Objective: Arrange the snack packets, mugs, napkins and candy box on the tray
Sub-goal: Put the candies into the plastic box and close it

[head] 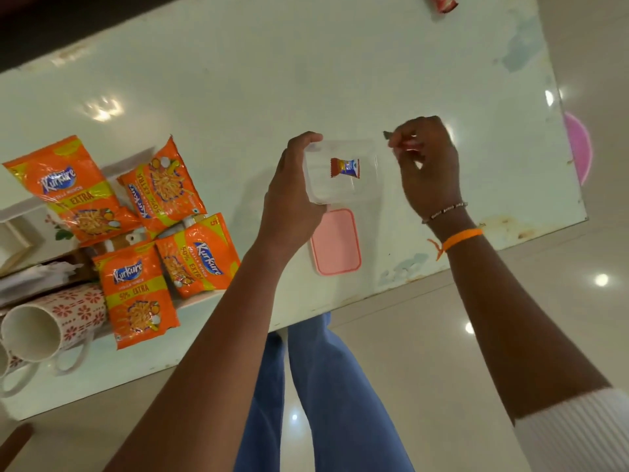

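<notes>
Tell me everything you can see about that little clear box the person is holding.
The candy box is a small, clear plastic tub with rounded corners, and it is open: its pink lid lies flat on the table just nearer the person. The left hand grips the box by its left side, thumb curled over the rim. Whether it rests on the table or is raised cannot be told. One wrapped candy, red and blue, lies inside. The right hand is beside it, not touching, pinching something small.

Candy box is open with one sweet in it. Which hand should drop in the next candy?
Right. The right hand already pinches a wrapped candy just beside the open candy box, while the left hand grips the box's near side.
</notes>
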### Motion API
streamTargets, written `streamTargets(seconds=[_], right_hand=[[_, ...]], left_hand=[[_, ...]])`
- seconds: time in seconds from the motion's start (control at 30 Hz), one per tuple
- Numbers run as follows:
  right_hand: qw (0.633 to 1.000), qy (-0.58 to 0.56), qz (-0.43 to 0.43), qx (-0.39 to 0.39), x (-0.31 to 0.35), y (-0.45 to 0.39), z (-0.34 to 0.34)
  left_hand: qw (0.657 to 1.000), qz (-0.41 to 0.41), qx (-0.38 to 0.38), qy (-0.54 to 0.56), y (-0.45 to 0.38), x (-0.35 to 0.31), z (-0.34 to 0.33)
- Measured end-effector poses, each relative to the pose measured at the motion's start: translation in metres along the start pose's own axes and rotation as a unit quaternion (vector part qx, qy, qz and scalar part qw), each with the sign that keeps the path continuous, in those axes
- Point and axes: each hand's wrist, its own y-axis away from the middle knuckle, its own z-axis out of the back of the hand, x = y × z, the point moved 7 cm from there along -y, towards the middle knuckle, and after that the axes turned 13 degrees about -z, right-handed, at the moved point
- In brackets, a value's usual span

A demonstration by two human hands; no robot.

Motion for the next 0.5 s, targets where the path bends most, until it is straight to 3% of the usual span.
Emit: streamTargets(seconds=[0.07,0.13,0.23,0.33,0.5], right_hand=[[0.995,0.013,0.062,0.075,0.024,0.016,-0.014],[0.988,0.026,0.051,0.141,0.029,0.017,-0.024],[0.997,-0.034,-0.019,0.062,0.024,-0.016,-0.008],[0.998,0.036,-0.044,-0.028,0.016,-0.075,0.011],[0.964,0.256,-0.069,0.011,0.003,-0.166,0.007]], left_hand=[[1.0,-0.002,-0.001,0.0,-0.002,-0.002,-0.001],[1.0,0.0,-0.009,0.006,-0.005,-0.003,0.0],[0.999,0.015,-0.032,0.026,-0.009,0.0,0.004],[0.999,0.013,-0.042,0.03,-0.013,0.001,0.008],[0.998,0.006,-0.048,0.029,-0.016,0.003,0.009]])
